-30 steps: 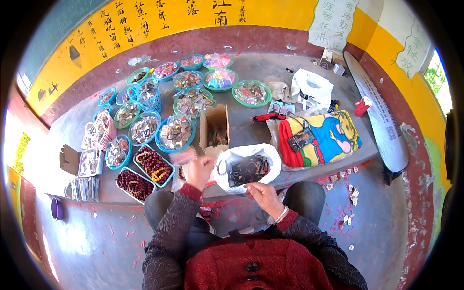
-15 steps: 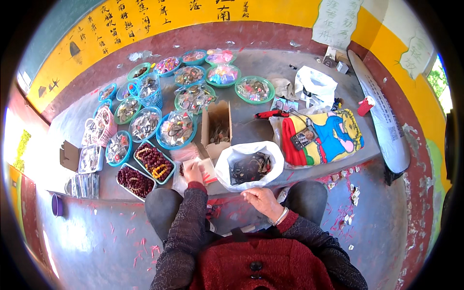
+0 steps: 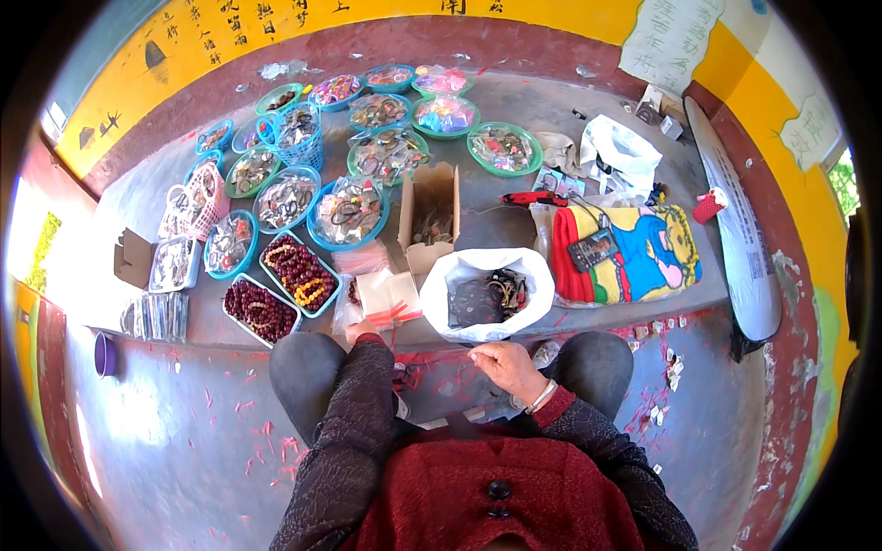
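Note:
My left hand (image 3: 361, 330) is at the front edge of the grey ledge, by the near corner of a clear plastic bag (image 3: 341, 315) with dark red beads showing inside. Its fingers look bunched together, and what they hold, if anything, is hidden. Beside it lies a stack of small clear bags with red strips (image 3: 390, 296). My right hand (image 3: 508, 367), with a bangle at the wrist, hovers over my lap below a white plastic bag (image 3: 437, 317) of dark corded items. Thumb and fingers are pinched together; nothing nameable shows between them.
Two trays of beaded bracelets (image 3: 260, 312) (image 3: 300, 273) stand to the left. Several blue and green baskets (image 3: 331, 241) of small packets fill the back. An open cardboard box (image 3: 411, 213) is in the middle. A colourful folded blanket (image 3: 634, 253) lies right, beside a long silver-grey wrapped object (image 3: 735, 225).
My left hand has drawn back from the small bags to the ledge's near edge. My right hand has shifted slightly away from the white bag's rim. The view has tilted a little.

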Demonstrator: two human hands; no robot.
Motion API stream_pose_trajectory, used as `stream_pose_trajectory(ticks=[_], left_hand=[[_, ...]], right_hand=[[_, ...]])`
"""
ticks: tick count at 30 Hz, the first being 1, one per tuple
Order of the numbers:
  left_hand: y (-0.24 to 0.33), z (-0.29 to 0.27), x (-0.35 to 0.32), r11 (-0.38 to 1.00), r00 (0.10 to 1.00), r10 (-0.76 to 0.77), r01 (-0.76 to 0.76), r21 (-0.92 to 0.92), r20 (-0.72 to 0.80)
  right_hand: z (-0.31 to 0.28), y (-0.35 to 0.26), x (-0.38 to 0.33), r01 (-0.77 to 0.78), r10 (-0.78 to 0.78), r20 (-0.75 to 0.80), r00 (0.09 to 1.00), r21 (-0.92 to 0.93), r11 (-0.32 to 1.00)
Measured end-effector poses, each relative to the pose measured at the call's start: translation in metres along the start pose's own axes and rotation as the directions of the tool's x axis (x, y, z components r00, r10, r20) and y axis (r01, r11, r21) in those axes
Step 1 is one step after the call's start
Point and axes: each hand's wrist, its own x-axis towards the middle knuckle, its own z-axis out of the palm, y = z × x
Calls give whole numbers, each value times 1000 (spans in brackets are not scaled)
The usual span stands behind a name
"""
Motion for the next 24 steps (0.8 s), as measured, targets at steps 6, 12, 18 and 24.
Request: stream_pose_trajectory(ticks=[6, 12, 18, 24], left_hand=[[46, -65, -56, 966, 955, -141, 191, -175, 261], [53, -68, -59, 955, 955, -132, 195, -226, 266], [35, -42, -43, 949, 973, -43, 110, -294, 225], [65, -90, -75, 966, 977, 45, 11, -258, 209]], right_hand=[[-2, 8, 1, -6, 6, -20, 1000, -31, 1000], [-1, 4, 2, -64, 65, 20, 998, -42, 997], [2, 2, 4, -21, 24, 48, 999, -44, 999], [1, 2, 4, -55, 59, 66, 996, -59, 997]])
